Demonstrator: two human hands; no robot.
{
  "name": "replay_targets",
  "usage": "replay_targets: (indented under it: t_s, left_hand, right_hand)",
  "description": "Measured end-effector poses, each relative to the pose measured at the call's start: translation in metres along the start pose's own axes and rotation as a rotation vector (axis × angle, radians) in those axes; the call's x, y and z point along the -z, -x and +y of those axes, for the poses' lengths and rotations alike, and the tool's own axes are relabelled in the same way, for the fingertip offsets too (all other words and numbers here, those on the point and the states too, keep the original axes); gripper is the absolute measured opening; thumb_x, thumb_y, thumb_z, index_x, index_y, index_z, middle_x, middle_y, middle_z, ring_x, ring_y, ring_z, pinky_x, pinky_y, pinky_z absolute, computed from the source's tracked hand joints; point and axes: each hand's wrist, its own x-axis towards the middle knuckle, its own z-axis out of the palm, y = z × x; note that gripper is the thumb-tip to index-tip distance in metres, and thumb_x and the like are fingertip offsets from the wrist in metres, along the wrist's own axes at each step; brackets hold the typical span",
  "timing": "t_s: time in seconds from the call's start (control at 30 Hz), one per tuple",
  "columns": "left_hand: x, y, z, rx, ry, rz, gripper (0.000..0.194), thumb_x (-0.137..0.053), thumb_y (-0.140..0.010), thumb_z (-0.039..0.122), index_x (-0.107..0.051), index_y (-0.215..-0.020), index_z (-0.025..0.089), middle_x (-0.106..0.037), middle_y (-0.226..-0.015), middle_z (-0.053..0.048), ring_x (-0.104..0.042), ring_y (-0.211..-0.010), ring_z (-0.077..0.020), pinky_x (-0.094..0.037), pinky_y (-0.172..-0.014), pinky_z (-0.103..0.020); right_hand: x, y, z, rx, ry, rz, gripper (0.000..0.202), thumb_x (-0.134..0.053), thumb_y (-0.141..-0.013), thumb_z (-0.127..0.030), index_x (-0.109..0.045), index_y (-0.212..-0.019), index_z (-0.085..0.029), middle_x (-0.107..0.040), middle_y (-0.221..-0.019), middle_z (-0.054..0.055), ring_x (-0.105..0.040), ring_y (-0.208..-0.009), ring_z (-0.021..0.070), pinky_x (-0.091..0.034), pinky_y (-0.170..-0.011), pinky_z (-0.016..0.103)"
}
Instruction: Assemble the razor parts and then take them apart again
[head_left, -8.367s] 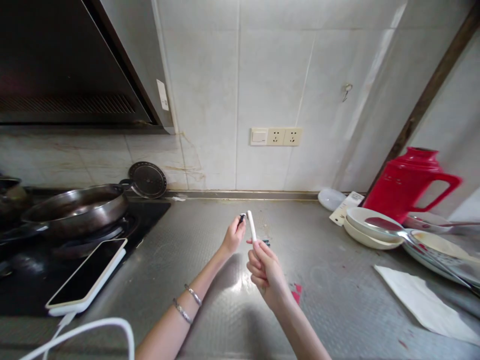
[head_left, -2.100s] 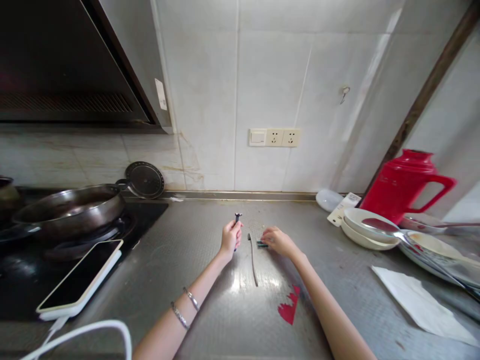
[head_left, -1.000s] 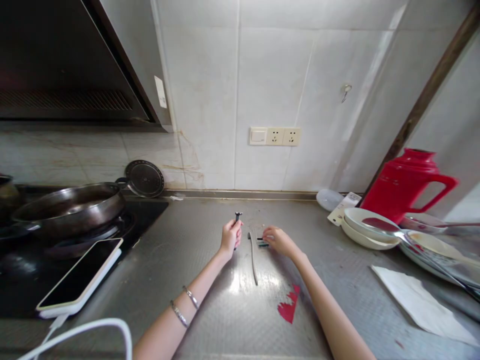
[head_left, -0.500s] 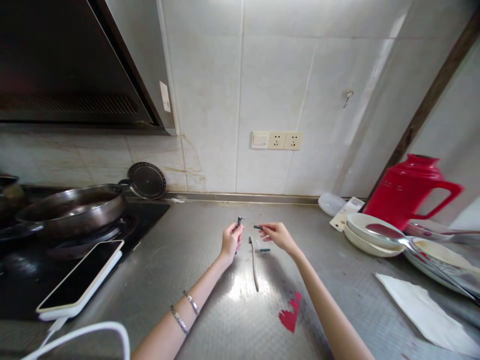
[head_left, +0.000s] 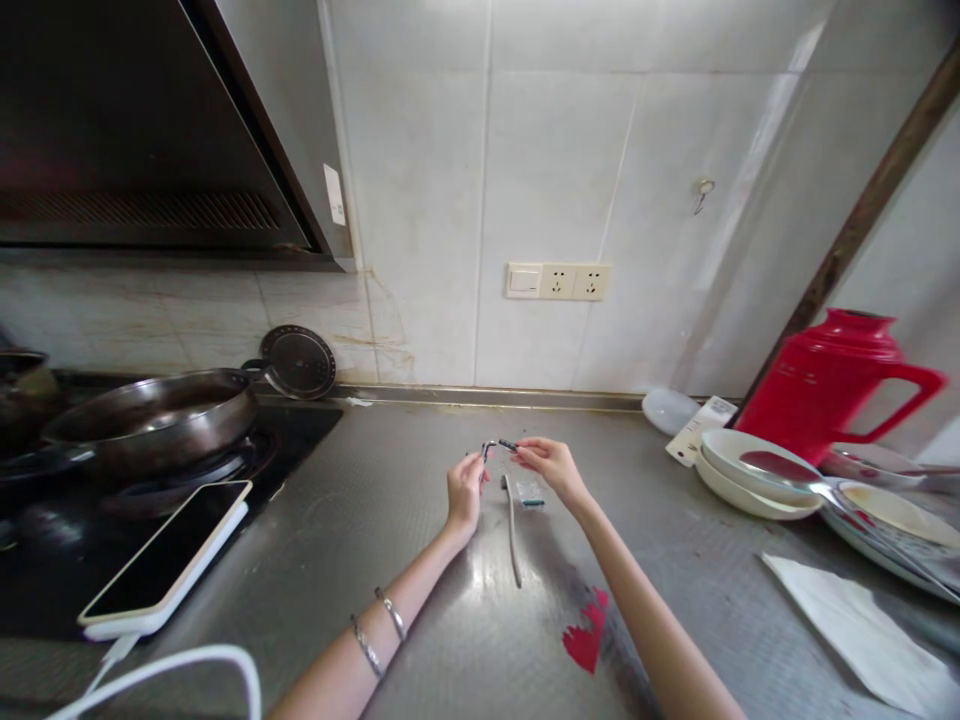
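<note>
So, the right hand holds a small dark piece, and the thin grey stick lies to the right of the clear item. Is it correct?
Not quite: the thin grey stick lies to the left of the clear item, as the head view shows. The right hand does hold a small dark piece.

Right fingers [head_left: 534,451] | dark piece [head_left: 508,444] lifted | now just beside silver-topped handle [head_left: 485,454]

Dark rod [head_left: 508,444] (1 end hidden)
</note>
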Motion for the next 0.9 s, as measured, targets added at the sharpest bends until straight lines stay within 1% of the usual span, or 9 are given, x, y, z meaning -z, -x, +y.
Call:
replay_targets:
  t_s: [0.17, 0.23, 0.37, 0.47, 0.67, 0.9]
  left_hand:
    - [-0.004, 0.009, -0.002, -0.076, -0.042, -0.06, 0.026, -0.052, -0.076, 0.04, -0.062, -0.081, 0.016, -0.047, -0.056, 0.003, -0.039, -0.046, -0.0086, -0.028, -0.044, -0.019]
    - [-0.006, 0.012, -0.003, -0.099, -0.075, -0.078, 0.024, -0.054, -0.076, 0.037, -0.061, -0.085, 0.016, -0.051, -0.059, 0.001, -0.043, -0.048, -0.0096, -0.032, -0.046, -0.02]
    - [-0.008, 0.016, -0.004, -0.124, -0.12, -0.139, 0.023, -0.055, -0.075, 0.033, -0.06, -0.09, 0.016, -0.061, -0.067, -0.003, -0.05, -0.051, -0.0115, -0.039, -0.05, -0.021]
    - [-0.009, 0.017, -0.004, -0.128, -0.118, -0.173, 0.022, -0.055, -0.076, 0.032, -0.058, -0.09, 0.016, -0.063, -0.07, -0.004, -0.053, -0.05, -0.0121, -0.041, -0.049, -0.022]
    - [-0.01, 0.017, -0.004, -0.123, -0.112, -0.168, 0.021, -0.056, -0.076, 0.031, -0.057, -0.09, 0.016, -0.064, -0.071, -0.005, -0.057, -0.05, -0.0128, -0.044, -0.051, -0.023]
    - [-0.01, 0.016, -0.006, -0.141, -0.122, -0.175, 0.022, -0.054, -0.077, 0.031, -0.055, -0.092, 0.015, -0.065, -0.072, -0.004, -0.058, -0.05, -0.0125, -0.046, -0.05, -0.023]
  right_hand:
    - [-0.007, 0.005, -0.009, 0.059, 0.015, -0.01, 0.04, -0.071, -0.058, -0.047, -0.066, -0.081, -0.014, -0.071, -0.081, 0.01, -0.067, -0.078, 0.0236, -0.051, -0.076, 0.035]
    - [-0.008, 0.006, -0.011, 0.085, 0.024, -0.008, 0.039, -0.07, -0.06, -0.047, -0.067, -0.082, -0.014, -0.071, -0.081, 0.01, -0.067, -0.078, 0.023, -0.051, -0.077, 0.035]
    - [-0.01, 0.008, -0.014, 0.121, 0.039, 0.017, 0.039, -0.069, -0.061, -0.048, -0.067, -0.082, -0.015, -0.071, -0.083, 0.01, -0.066, -0.08, 0.0229, -0.05, -0.078, 0.035]
    - [-0.01, 0.008, -0.015, 0.139, 0.029, 0.039, 0.037, -0.07, -0.061, -0.047, -0.067, -0.08, -0.015, -0.071, -0.082, 0.009, -0.066, -0.08, 0.0226, -0.05, -0.078, 0.035]
    - [-0.011, 0.008, -0.013, 0.166, 0.023, 0.036, 0.033, -0.068, -0.065, -0.044, -0.067, -0.081, -0.016, -0.071, -0.08, 0.008, -0.066, -0.078, 0.0216, -0.05, -0.077, 0.033]
    - [-0.012, 0.008, -0.012, 0.171, 0.013, 0.031, 0.031, -0.068, -0.064, -0.042, -0.067, -0.08, -0.015, -0.071, -0.079, 0.008, -0.067, -0.077, 0.0209, -0.05, -0.076, 0.032]
